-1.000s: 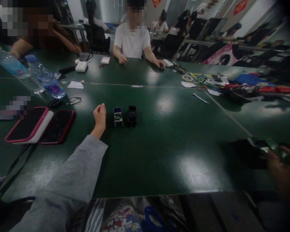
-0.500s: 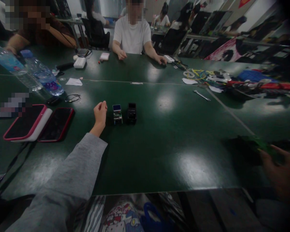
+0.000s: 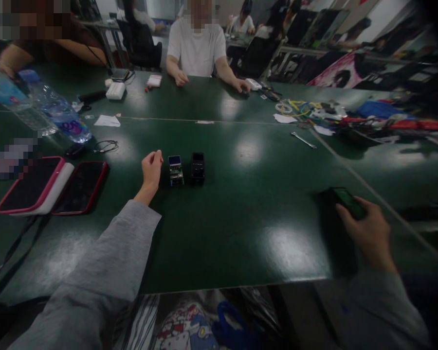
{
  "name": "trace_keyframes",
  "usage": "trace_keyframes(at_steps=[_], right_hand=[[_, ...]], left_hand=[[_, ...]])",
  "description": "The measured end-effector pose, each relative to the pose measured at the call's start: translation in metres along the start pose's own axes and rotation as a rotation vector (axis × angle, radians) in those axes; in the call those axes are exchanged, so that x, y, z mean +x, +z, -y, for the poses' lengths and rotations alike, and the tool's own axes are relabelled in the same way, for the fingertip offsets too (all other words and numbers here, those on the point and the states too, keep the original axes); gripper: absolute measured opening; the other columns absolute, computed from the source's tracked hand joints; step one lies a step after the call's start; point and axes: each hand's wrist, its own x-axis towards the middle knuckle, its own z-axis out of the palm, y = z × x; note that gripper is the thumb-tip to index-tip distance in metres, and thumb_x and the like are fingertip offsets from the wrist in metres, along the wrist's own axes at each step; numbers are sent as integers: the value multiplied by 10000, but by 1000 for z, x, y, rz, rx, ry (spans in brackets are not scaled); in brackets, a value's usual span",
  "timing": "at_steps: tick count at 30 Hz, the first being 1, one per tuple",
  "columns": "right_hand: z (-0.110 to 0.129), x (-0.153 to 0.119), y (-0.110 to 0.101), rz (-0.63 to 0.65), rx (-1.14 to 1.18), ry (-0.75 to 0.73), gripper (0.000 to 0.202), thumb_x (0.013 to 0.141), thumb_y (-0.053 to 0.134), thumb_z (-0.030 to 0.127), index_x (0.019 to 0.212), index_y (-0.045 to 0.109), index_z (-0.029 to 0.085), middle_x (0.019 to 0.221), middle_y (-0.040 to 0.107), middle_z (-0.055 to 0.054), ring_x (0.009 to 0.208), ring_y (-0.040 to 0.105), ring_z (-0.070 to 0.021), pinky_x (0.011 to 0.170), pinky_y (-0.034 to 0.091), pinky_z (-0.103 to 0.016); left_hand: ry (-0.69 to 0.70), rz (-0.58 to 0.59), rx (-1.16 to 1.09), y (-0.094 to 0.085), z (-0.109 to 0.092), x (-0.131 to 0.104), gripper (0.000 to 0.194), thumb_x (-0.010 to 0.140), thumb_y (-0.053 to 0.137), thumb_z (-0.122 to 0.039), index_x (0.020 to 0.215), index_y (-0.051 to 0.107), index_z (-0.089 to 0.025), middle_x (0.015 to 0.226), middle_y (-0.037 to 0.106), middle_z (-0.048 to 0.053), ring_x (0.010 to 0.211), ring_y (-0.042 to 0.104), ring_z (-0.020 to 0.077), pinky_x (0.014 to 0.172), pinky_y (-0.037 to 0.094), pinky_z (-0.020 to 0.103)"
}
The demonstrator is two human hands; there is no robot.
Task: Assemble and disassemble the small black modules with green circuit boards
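My left hand (image 3: 152,170) rests on the green table with its fingers curled into a loose fist, nothing showing in it. Just right of it lies a small circuit board with a screen (image 3: 175,171). Beside that board is a small black device case (image 3: 197,167), with a narrow gap between the two. Over at the right, my right hand (image 3: 368,231) grips a dark, flat rectangular object with a green face (image 3: 347,201), thumb on the near side and fingers on the far side. Its exact kind is too dim to make out.
Phones in red cases (image 3: 82,187) and plastic bottles (image 3: 63,112) stand or lie at the left. A wrench (image 3: 302,140) lies before a heap of cables and tools (image 3: 368,116) at the right. Across the table sits a person in a white shirt (image 3: 197,46).
My right hand has come in from the right edge, leftward over the table, with the dark green-faced object in its grip. The left hand stays where it was; the view has shifted slightly.
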Motion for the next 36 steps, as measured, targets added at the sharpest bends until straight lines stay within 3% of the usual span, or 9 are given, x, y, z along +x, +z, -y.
trace_keyframes(at_steps=[2, 7, 9, 11, 14, 18, 20, 26, 36], right_hand=[[73, -5, 9, 161, 179, -75, 748, 811, 589, 776, 1310, 631, 220, 1178, 661, -213, 1067, 641, -394, 858, 509, -548], [266, -34, 22, 567, 638, -531, 509, 934, 619, 541, 1372, 552, 290, 1219, 628, -100, 1111, 598, -289, 966, 509, -503], [319, -45, 24, 672, 747, -665, 512, 943, 621, 519, 1386, 533, 279, 1247, 618, -91, 1152, 566, -272, 986, 501, -484], [352, -52, 27, 726, 839, -740, 468, 961, 598, 516, 1356, 552, 269, 1243, 623, -77, 1165, 552, -256, 994, 495, -465], [372, -51, 33, 680, 959, -697, 353, 1024, 487, 480, 1279, 596, 262, 1218, 628, -63, 1170, 554, -232, 1007, 482, -445], [368, -33, 51, 346, 950, -483, 318, 1052, 400, 427, 1202, 632, 269, 1113, 612, -66, 1095, 560, -232, 974, 474, -458], [364, -24, 63, 276, 883, -479, 319, 1044, 418, 431, 1216, 641, 282, 1057, 573, -67, 1047, 547, -235, 932, 480, -454], [361, -17, 79, 435, 793, -623, 311, 1038, 446, 448, 1212, 659, 303, 1069, 503, -64, 1053, 522, -225, 939, 472, -432], [357, -17, 83, 443, 809, -497, 353, 932, 607, 577, 1028, 580, 238, 1061, 575, -64, 1009, 560, -239, 876, 485, -408]], left_hand=[[-5, 10, -2, 0, 0, 0, 380, 938, 565, -324, 599, 447, -198, 573, 348, -41, 516, 304, 101, 502, 242, 261], [-14, 56, -26, -1, 1, 0, 422, 928, 589, -378, 590, 403, -205, 567, 321, -51, 502, 279, 96, 484, 230, 261], [0, 70, -17, -1, 2, -1, 439, 921, 600, -405, 587, 395, -207, 565, 313, -53, 500, 277, 96, 479, 225, 262], [13, 86, -3, -1, 2, -1, 447, 920, 599, -425, 588, 394, -208, 564, 311, -54, 499, 276, 95, 477, 225, 262], [22, 117, 24, 0, 1, -1, 450, 922, 591, -426, 588, 382, -208, 560, 312, -55, 500, 277, 95, 479, 229, 261], [47, 177, 72, 3, -4, -3, 428, 926, 561, -386, 582, 379, -207, 557, 329, -49, 510, 293, 101, 499, 245, 269], [79, 195, 109, 5, -7, -5, 420, 920, 554, -367, 574, 379, -206, 554, 332, -48, 517, 302, 102, 515, 255, 276], [114, 209, 180, 6, -12, -7, 436, 915, 565, -388, 562, 390, -202, 551, 351, -44, 528, 326, 105, 532, 252, 286], [116, 242, 222, 4, -13, -8, 423, 941, 563, -376, 568, 478, -196, 543, 443, -37, 538, 412, 112, 574, 333, 278]])
